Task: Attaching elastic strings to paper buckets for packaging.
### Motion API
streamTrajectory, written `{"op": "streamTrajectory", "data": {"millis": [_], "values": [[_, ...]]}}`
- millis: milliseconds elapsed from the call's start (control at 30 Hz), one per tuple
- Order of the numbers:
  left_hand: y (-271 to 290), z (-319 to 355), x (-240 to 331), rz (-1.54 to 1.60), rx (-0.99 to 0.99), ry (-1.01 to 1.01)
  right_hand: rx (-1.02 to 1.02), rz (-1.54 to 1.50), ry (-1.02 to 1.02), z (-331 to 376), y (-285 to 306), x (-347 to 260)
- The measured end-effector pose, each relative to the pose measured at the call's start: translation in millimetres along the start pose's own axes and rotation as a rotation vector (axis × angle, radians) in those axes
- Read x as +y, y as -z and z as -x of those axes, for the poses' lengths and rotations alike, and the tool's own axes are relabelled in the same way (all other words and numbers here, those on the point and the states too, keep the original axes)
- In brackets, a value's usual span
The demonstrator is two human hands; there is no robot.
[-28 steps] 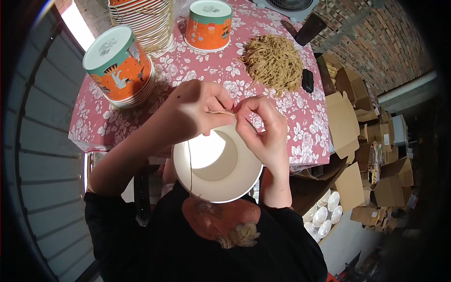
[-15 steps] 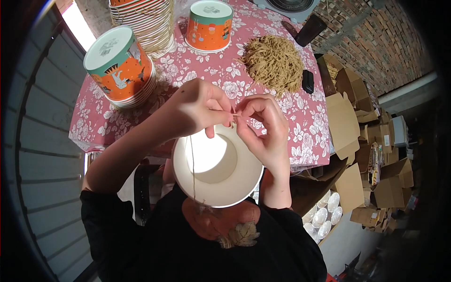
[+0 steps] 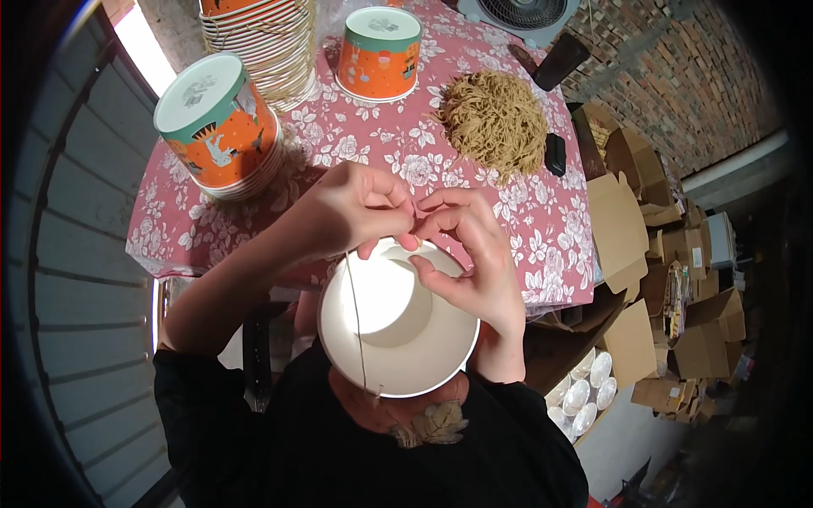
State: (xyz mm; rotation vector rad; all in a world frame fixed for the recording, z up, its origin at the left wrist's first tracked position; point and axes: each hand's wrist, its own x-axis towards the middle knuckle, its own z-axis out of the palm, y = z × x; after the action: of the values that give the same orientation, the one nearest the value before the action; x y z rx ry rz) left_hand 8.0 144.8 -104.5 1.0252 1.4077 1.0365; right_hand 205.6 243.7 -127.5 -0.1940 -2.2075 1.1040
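A white-lined paper bucket [image 3: 415, 372] is tilted against my chest, its open mouth facing up. A thin brown cord [image 3: 357, 313] runs across the mouth from the near rim up to my left hand [image 3: 360, 212]. My left hand's fingers are pinched together on the cord at the far rim. Beside it, my right hand [image 3: 478, 254] has its curled fingertips meeting the left ones at the cord's end, its thumb inside the rim. The fingers mostly hide the cord's end and the spot where it meets the rim.
On the pink flowered tablecloth [image 3: 339, 140] stand upturned orange-and-green buckets [image 3: 224, 140], another such bucket [image 3: 379, 63], and a tall corded bucket stack [image 3: 262, 51]. A heap of cut cords [image 3: 495, 123], a black case [image 3: 555, 154], a dark cup [image 3: 561, 61] and a fan [image 3: 525, 13] lie rightward. Cardboard boxes [image 3: 618, 229] flank the table.
Both hands and the bucket have come slightly down in the view. My right fingers have shifted closer in against the left fingertips, and the short bit of cord between them no longer shows.
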Motion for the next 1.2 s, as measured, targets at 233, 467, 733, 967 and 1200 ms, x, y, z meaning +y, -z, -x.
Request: {"op": "streamTrajectory", "data": {"millis": [233,467,733,967,1200], "values": [[2.1,2.7,-3.6,0.031,-0.041,0.064,0.002,-0.053,-0.073,6.9,-3.8,-1.4],[-0.4,8.8,-11.2,0.146,-0.086,0.017,0.060,-0.031,-0.184,10.6,-6.6,-6.8],[-3.5,8.1,-29.3,0.091,0.005,-0.181,0.066,0.047,-0.138,9.5,-13.0,-2.9],[-24.1,14.0,-22.9,-0.195,0.291,-0.386,0.040,0.191,-0.049,8.2,-9.7,-6.2],[-29.6,15.3,-25.4,0.097,0.255,-0.287,0.059,0.246,-0.014,6.0,-11.4,-12.0]]}}
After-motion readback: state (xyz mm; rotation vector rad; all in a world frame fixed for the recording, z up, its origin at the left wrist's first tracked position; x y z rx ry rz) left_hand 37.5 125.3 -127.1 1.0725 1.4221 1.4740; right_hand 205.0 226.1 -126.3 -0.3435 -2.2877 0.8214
